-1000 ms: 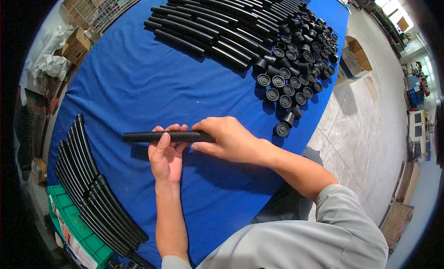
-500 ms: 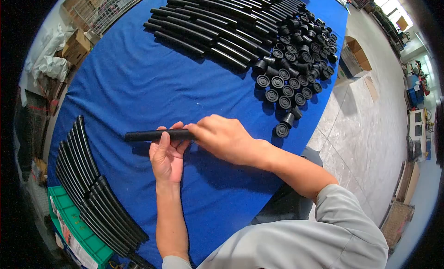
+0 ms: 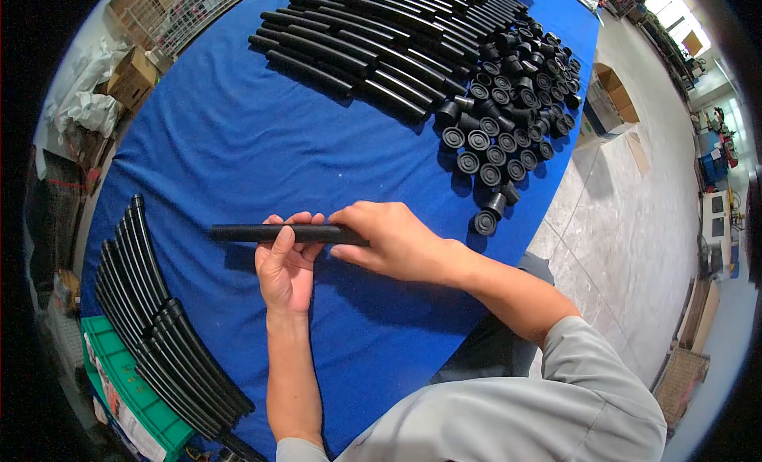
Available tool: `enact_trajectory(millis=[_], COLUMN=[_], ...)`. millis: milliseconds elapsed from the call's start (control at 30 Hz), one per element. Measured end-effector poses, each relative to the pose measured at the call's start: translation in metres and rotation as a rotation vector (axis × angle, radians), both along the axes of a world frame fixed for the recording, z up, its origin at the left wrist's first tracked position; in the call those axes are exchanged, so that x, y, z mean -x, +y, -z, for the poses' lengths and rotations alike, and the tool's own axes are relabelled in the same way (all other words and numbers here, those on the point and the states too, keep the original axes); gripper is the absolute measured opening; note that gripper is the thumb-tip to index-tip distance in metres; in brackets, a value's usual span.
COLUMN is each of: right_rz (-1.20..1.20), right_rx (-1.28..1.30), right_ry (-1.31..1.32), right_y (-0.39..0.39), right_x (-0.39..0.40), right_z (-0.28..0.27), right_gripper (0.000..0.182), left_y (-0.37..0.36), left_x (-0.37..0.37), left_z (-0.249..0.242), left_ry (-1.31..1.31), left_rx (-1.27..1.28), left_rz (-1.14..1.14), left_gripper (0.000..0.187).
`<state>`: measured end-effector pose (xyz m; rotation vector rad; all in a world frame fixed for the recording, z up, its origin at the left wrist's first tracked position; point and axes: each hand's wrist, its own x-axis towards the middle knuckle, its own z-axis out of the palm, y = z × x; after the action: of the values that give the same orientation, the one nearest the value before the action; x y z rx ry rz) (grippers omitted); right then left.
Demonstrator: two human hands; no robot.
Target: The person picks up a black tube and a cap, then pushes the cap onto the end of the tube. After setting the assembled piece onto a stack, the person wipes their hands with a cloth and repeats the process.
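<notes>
Workshop; pale floor (image 3: 579, 208) at right, an open carton (image 3: 609, 101) standing on it beyond the table's edge. Wrinkled blue cloth (image 3: 230, 144) covers our work surface. Far side: a bank of black tubes (image 3: 357, 51), laid roughly parallel, probably so that single ones lift off without snagging. Against its right end, a loose heap of black caps (image 3: 508, 142), many showing ringed faces; we suppose order matters less for such short pieces.

Near left: a second row of tubes (image 3: 168, 335), side by side next to a green crate (image 3: 155, 418), perhaps to stay out of the left arm's (image 3: 294, 367) way.

The held tube (image 3: 238, 233) lies level in both hands, over the cloth between these groups. Left hand (image 3: 287, 263): palm up, grasping the tube near its middle, thumb across it, seemingly a cradle to steady it. Right hand (image 3: 389, 236): wrapped about the right end from above, thumb on the near side, likely for firm control. Whether that end bears a cap we cannot tell; the fingers hide much of it.
</notes>
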<state>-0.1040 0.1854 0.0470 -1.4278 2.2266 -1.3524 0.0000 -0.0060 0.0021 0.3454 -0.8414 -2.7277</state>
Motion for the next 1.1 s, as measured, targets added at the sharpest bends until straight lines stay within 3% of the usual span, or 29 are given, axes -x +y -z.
enact_trajectory(millis=[100, 133, 233, 267, 367, 400, 500, 533, 633, 767, 800, 900, 933, 1067, 1100], right_rz=[-0.020, 0.026, 0.080, 0.090, -0.030, -0.026, 0.052, 0.048, 0.076, -0.020, 0.053, 0.063, 0.085, -0.034, 0.018], right_rx=[-0.228, 0.098, 0.050, 0.064, 0.005, -0.281, 0.068, 0.046, 0.077, -0.032, 0.065, 0.012, 0.082, -0.028, 0.000], right_ry=[-0.610, -0.115, 0.307, 0.267, -0.236, -0.618, 0.111, 0.273, 0.185, -0.216, 0.007, 0.331, 0.248, -0.109, 0.025], right_y=[0.003, -0.005, -0.002, -0.002, 0.002, 0.004, -0.004, -0.002, -0.005, 0.002, 0.000, -0.002, -0.003, 0.002, 0.002], right_x=[0.007, 0.005, -0.001, -0.002, 0.004, 0.008, 0.000, -0.004, -0.007, 0.005, 0.002, -0.004, -0.006, 0.007, 0.005], right_z=[-0.035, -0.012, 0.000, -0.002, -0.007, -0.041, -0.004, -0.001, 0.003, -0.002, 0.002, 0.005, 0.003, 0.001, 0.003], right_gripper=[0.041, 0.038, 0.033, 0.031, 0.035, 0.037, 0.038, 0.039, 0.039, 0.038, 0.035, 0.030, 0.030, 0.033, 0.033], left_y=[0.003, 0.004, 0.001, 0.000, -0.002, -0.001, 0.003, 0.002, -0.001, 0.002, 0.002, 0.001, 0.002, 0.007, 0.006], left_x=[0.001, 0.002, 0.002, 0.001, 0.000, 0.000, 0.002, 0.002, 0.000, 0.001, 0.002, 0.001, 0.002, 0.002, 0.003], left_z=[-0.004, -0.006, -0.003, -0.001, 0.001, 0.000, -0.002, -0.002, 0.001, -0.002, -0.001, 0.000, -0.002, -0.009, -0.007], left_ry=[-0.009, -0.027, -0.036, -0.031, 0.024, 0.004, -0.029, -0.023, -0.001, -0.023, -0.032, -0.046, -0.038, -0.034, -0.038], left_rx=[-0.011, -0.014, -0.002, 0.005, -0.017, -0.015, -0.013, -0.016, -0.019, -0.004, -0.004, 0.004, 0.012, 0.021, 0.035], left_rz=[0.002, -0.007, -0.013, -0.013, 0.027, 0.012, -0.005, 0.002, 0.012, 0.001, 0.006, 0.008, 0.005, 0.010, 0.019], left_gripper=[0.019, 0.019, 0.018, 0.018, 0.018, 0.018, 0.018, 0.018, 0.018, 0.018, 0.018, 0.018, 0.018, 0.017, 0.019])
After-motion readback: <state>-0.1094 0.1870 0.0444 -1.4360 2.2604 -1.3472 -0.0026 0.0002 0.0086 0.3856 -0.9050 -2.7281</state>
